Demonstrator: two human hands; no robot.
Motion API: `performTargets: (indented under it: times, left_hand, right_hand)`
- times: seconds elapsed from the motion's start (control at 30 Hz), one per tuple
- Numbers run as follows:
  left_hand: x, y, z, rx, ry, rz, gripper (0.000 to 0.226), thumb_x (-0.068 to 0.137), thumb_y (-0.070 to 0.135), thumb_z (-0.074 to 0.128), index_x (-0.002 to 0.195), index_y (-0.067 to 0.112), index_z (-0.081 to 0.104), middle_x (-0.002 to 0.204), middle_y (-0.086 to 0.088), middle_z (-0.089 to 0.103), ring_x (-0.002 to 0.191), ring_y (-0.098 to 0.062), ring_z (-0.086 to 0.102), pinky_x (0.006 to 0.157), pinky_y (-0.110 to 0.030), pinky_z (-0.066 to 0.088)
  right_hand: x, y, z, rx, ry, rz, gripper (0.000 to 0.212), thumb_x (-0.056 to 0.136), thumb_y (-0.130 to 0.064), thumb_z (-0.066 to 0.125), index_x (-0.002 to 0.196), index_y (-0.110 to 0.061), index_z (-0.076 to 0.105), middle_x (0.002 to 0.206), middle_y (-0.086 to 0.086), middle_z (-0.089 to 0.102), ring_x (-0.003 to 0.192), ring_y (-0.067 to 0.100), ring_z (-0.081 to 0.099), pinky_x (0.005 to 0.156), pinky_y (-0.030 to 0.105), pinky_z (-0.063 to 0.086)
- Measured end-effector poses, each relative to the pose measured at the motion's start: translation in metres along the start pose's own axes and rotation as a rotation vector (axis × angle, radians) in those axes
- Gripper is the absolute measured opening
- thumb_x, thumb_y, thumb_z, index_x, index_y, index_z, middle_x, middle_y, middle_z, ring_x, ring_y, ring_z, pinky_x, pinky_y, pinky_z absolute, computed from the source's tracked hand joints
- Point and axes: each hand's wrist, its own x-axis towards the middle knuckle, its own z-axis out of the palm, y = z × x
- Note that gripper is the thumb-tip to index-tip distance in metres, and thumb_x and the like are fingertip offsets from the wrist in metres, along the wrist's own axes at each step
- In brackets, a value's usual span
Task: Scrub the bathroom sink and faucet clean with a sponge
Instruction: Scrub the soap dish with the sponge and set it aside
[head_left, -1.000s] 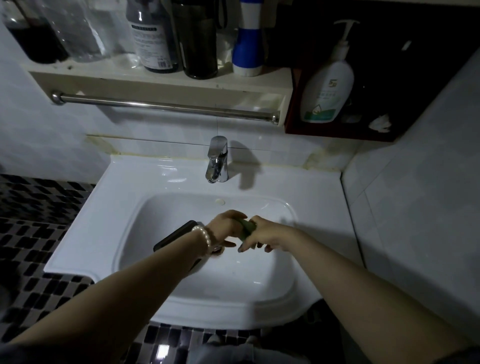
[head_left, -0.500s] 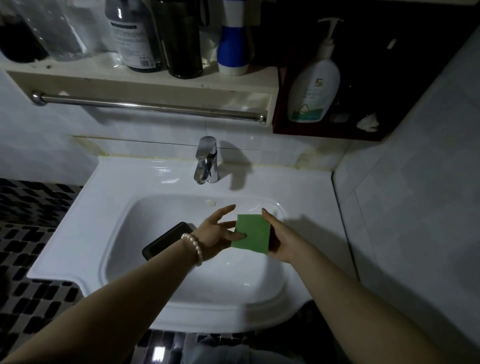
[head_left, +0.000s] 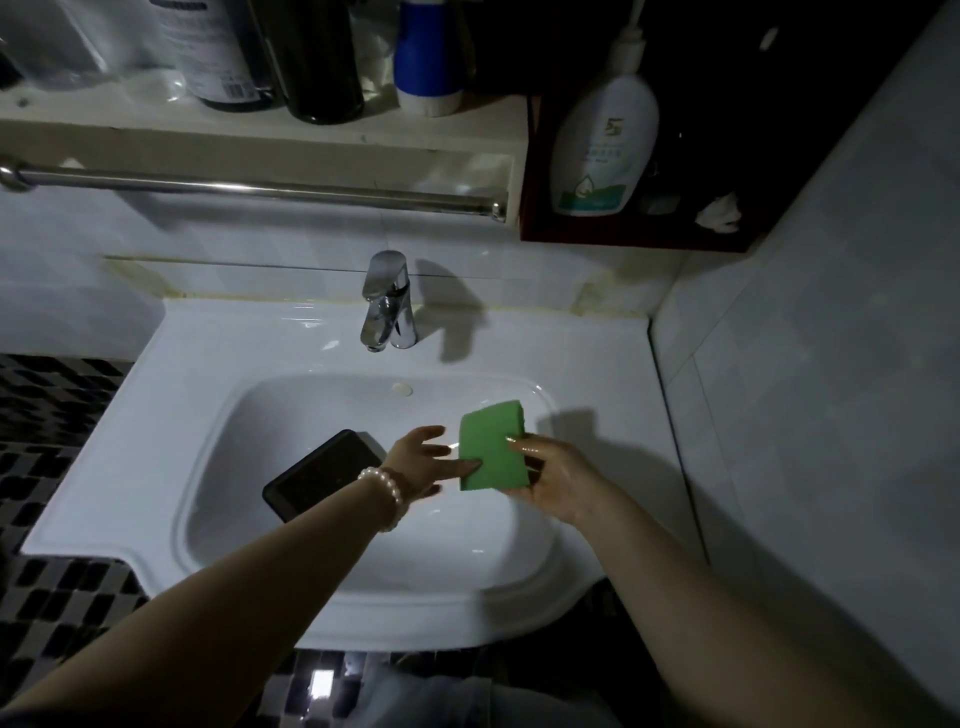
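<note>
A flat green sponge (head_left: 492, 447) is held above the right half of the white sink (head_left: 218, 364). My right hand (head_left: 558, 475) grips its right edge, thumb on top. My left hand (head_left: 423, 460), with a pearl bracelet on the wrist, has its fingers spread and its fingertips touch the sponge's lower left corner. The chrome faucet (head_left: 388, 301) stands at the back of the sink, well beyond both hands.
A dark flat phone-like slab (head_left: 319, 473) leans inside the basin's left side, just left of my left wrist. Above are a towel bar (head_left: 260, 187), a shelf with several bottles (head_left: 322, 57), and a white pump bottle (head_left: 605, 140). A tiled wall rises at right.
The two hands, clasped together around the sponge a second ago, have come apart. The sponge now lies flat and exposed and has shifted right with my right hand, while my left hand opened.
</note>
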Motion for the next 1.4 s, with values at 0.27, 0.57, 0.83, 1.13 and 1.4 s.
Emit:
performTargets:
  times: [0.27, 0.57, 0.83, 1.13, 1.4]
  left_hand:
    - [0.012, -0.018, -0.036, 0.785, 0.218, 0.086, 0.054, 0.069, 0.009, 0.078, 0.119, 0.009, 0.059, 0.092, 0.0, 0.064, 0.082, -0.011, 0.06, 0.068, -0.012, 0.044]
    - [0.011, -0.04, -0.103, 1.147, 0.345, -0.141, 0.065, 0.075, 0.029, 0.068, 0.135, 0.024, 0.043, 0.12, -0.007, 0.05, 0.104, -0.024, 0.054, 0.091, -0.034, 0.048]
    - [0.008, -0.052, -0.156, 1.227, 0.471, -0.24, 0.052, 0.075, 0.035, 0.064, 0.125, 0.031, 0.05, 0.115, -0.002, 0.052, 0.107, -0.026, 0.055, 0.088, -0.034, 0.048]
    - [0.03, -0.073, -0.183, 1.334, 0.372, -0.269, 0.071, 0.069, 0.06, 0.065, 0.129, 0.03, 0.043, 0.122, -0.001, 0.049, 0.116, -0.024, 0.048, 0.093, -0.035, 0.043]
    - [0.056, -0.07, -0.189, 1.126, 0.369, -0.288, 0.051, 0.089, 0.031, 0.055, 0.132, 0.008, 0.04, 0.129, -0.015, 0.051, 0.119, -0.031, 0.05, 0.097, -0.032, 0.042]
  right_hand:
    - [0.006, -0.045, -0.065, -1.025, 0.874, -0.626, 0.019, 0.081, -0.024, 0.071, 0.082, -0.005, 0.071, 0.075, 0.015, 0.066, 0.073, 0.031, 0.062, 0.054, 0.026, 0.039]
    - [0.06, -0.108, -0.096, -1.613, 0.96, -0.765, 0.023, 0.077, -0.003, 0.065, 0.098, 0.007, 0.066, 0.104, 0.029, 0.056, 0.097, 0.043, 0.05, 0.078, 0.046, 0.042]
    - [0.127, -0.146, -0.111, -1.522, 1.16, -0.314, 0.042, 0.094, -0.018, 0.048, 0.125, 0.01, 0.048, 0.131, 0.032, 0.041, 0.121, 0.044, 0.038, 0.101, 0.045, 0.034]
    - [0.182, -0.082, 0.038, -1.075, 0.593, -0.579, 0.025, 0.087, -0.009, 0.062, 0.105, 0.009, 0.064, 0.107, 0.022, 0.062, 0.096, 0.027, 0.057, 0.069, 0.022, 0.032]
    - [0.15, -0.102, 0.026, -1.209, 0.612, -0.867, 0.024, 0.084, 0.003, 0.057, 0.105, 0.003, 0.068, 0.104, 0.025, 0.061, 0.097, 0.035, 0.056, 0.082, 0.02, 0.038]
